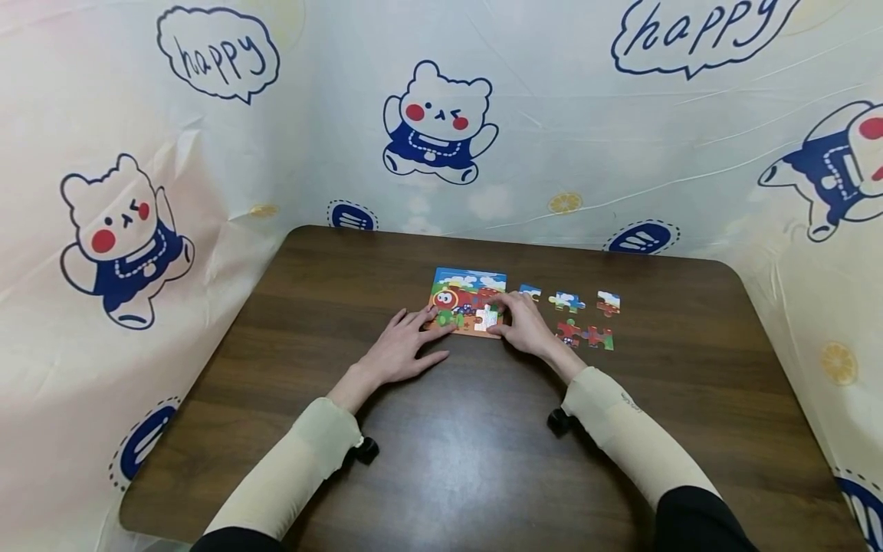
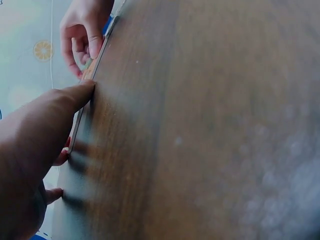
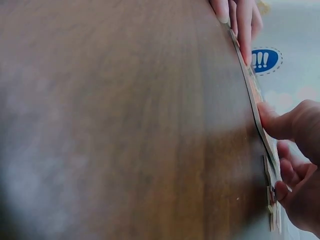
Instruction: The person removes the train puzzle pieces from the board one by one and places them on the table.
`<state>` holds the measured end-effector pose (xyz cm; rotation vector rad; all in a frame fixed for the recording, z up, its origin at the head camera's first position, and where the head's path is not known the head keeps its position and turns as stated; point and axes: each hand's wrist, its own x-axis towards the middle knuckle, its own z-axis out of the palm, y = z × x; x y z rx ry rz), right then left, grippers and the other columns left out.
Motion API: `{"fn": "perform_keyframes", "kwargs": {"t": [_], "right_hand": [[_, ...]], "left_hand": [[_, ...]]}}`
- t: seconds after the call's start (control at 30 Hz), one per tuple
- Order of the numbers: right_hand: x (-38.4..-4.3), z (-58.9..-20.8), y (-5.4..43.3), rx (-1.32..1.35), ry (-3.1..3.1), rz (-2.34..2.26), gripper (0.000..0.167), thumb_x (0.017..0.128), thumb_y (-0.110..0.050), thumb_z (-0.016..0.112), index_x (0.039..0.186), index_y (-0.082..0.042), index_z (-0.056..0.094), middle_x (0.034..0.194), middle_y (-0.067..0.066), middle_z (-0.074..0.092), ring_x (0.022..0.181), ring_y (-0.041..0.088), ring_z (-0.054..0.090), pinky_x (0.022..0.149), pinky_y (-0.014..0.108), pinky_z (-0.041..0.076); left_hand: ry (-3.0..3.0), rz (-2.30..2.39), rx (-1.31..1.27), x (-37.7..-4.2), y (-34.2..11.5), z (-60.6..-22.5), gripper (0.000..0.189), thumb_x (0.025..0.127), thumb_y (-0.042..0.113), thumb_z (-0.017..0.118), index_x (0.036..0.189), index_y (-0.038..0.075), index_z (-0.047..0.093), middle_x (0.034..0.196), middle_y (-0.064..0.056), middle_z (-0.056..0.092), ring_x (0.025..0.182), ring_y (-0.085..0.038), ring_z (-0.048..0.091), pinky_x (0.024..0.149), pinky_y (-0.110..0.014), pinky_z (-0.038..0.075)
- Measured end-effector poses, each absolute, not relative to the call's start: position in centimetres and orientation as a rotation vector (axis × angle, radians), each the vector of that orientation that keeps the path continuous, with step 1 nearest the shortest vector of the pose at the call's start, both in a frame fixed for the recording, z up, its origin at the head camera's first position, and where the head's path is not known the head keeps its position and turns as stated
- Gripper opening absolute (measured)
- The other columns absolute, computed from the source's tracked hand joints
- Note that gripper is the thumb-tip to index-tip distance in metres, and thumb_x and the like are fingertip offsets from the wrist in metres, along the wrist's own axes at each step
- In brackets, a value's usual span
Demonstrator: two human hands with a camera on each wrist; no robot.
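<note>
In the head view a colourful jigsaw puzzle board [image 1: 469, 277] lies flat on the table. My left hand [image 1: 400, 349] rests at its left side, fingers spread and mostly straight, with fingertips on the board's lower left and the thumb on the table. At the lower right of the board, my right hand [image 1: 527, 326] has bent fingers. Its thumb and index finger pinch at a pale, jigsaw-shaped puzzle piece [image 1: 487, 318], whose surface looks washed out. Both wrist views show the board edge-on; the right thumb [image 3: 275, 122] touches it.
Several loose puzzle pieces lie right of the board, among them a blue piece [image 1: 568, 301], a sky piece [image 1: 608, 303] and a red-green piece [image 1: 599, 337]. The brown wooden table [image 1: 455, 460] extends toward me. A printed curtain [image 1: 331, 115] stands behind and at both sides.
</note>
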<state>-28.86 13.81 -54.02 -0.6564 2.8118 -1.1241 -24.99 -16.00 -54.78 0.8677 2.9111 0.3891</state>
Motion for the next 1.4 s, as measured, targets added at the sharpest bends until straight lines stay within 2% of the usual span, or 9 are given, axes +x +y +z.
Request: {"fn": "perform_keyframes", "kwargs": {"t": [0.1, 0.27, 0.4, 0.47, 0.57, 0.63, 0.77, 1.03, 1.4], "right_hand": [[-28.7, -54.0, 13.9, -0.694, 2.834, -1.119, 0.047, 0.097, -0.014, 0.085, 0.140, -0.004, 0.071, 0.115, 0.017, 0.067, 0.113, 0.036, 0.053, 0.100, 0.060, 0.039], [-28.2, -53.9, 14.0, -0.706, 2.833, -1.112, 0.053, 0.098, -0.018, 0.085, 0.147, -0.006, 0.068, 0.122, 0.018, 0.070, 0.116, 0.037, 0.056, 0.102, 0.059, 0.040], [-28.4, -55.1, 14.0, -0.698, 2.791, -1.177, 0.061, 0.098, -0.018, 0.085, 0.154, -0.012, 0.063, 0.118, 0.013, 0.071, 0.113, 0.033, 0.057, 0.103, 0.057, 0.039], [-28.3, -55.1, 13.9, -0.703, 2.777, -1.198, 0.063, 0.097, -0.015, 0.085, 0.156, -0.011, 0.062, 0.116, 0.014, 0.072, 0.109, 0.033, 0.060, 0.102, 0.057, 0.044], [-28.1, -54.6, 13.8, -0.659, 2.726, -1.270, 0.062, 0.097, -0.009, 0.084, 0.155, -0.008, 0.062, 0.111, 0.015, 0.071, 0.104, 0.031, 0.063, 0.098, 0.051, 0.051], [-27.8, -54.0, 13.7, -0.638, 2.714, -1.285, 0.060, 0.098, -0.006, 0.083, 0.154, -0.005, 0.063, 0.109, 0.016, 0.071, 0.100, 0.030, 0.066, 0.089, 0.046, 0.055], [-27.6, -53.9, 13.6, -0.583, 2.694, -1.333, 0.057, 0.097, -0.006, 0.083, 0.151, -0.003, 0.065, 0.108, 0.016, 0.071, 0.097, 0.026, 0.068, 0.086, 0.036, 0.055], [-27.5, -53.6, 14.0, -0.570, 2.651, -1.451, 0.057, 0.094, -0.003, 0.086, 0.147, -0.001, 0.066, 0.111, 0.017, 0.073, 0.097, 0.029, 0.070, 0.088, 0.039, 0.057], [-26.2, -53.1, 16.3, -0.467, 2.456, -1.638, 0.055, 0.096, -0.005, 0.084, 0.148, -0.003, 0.067, 0.117, 0.023, 0.078, 0.095, 0.024, 0.068, 0.077, 0.025, 0.053]], "left_hand": [[2.912, 0.394, 0.862, -25.0, -16.0, -54.7, 0.060, 0.109, 0.061, 0.059, 0.165, 0.040, 0.051, 0.175, -0.013, 0.046, 0.165, -0.036, 0.040, 0.136, -0.067, 0.023], [2.923, 0.391, 0.879, -25.0, -16.0, -54.7, 0.060, 0.109, 0.060, 0.060, 0.165, 0.040, 0.052, 0.174, -0.014, 0.047, 0.165, -0.036, 0.041, 0.136, -0.068, 0.025], [2.927, 0.397, 0.895, -25.0, -15.9, -54.8, 0.059, 0.109, 0.059, 0.060, 0.164, 0.039, 0.052, 0.173, -0.014, 0.048, 0.164, -0.036, 0.041, 0.135, -0.068, 0.025], [2.927, 0.401, 0.894, -25.0, -16.0, -54.8, 0.059, 0.109, 0.060, 0.060, 0.164, 0.039, 0.053, 0.173, -0.014, 0.048, 0.165, -0.036, 0.041, 0.135, -0.068, 0.025], [2.926, 0.408, 0.889, -24.9, -15.9, -54.8, 0.059, 0.109, 0.060, 0.060, 0.164, 0.040, 0.053, 0.173, -0.014, 0.048, 0.164, -0.036, 0.042, 0.136, -0.068, 0.025], [2.922, 0.409, 0.887, -24.9, -15.9, -54.9, 0.059, 0.109, 0.060, 0.059, 0.164, 0.040, 0.052, 0.173, -0.014, 0.048, 0.164, -0.037, 0.042, 0.136, -0.068, 0.024], [2.917, 0.406, 0.888, -24.9, -15.9, -54.8, 0.059, 0.109, 0.060, 0.060, 0.164, 0.040, 0.052, 0.174, -0.014, 0.047, 0.164, -0.037, 0.042, 0.136, -0.068, 0.024], [2.924, 0.414, 0.897, -24.8, -16.0, -54.7, 0.059, 0.109, 0.059, 0.061, 0.164, 0.040, 0.052, 0.173, -0.014, 0.048, 0.164, -0.037, 0.042, 0.135, -0.068, 0.024], [2.917, 0.423, 0.900, -24.9, -16.1, -54.8, 0.060, 0.109, 0.058, 0.061, 0.165, 0.039, 0.051, 0.173, -0.014, 0.047, 0.165, -0.037, 0.040, 0.136, -0.067, 0.023]]}}
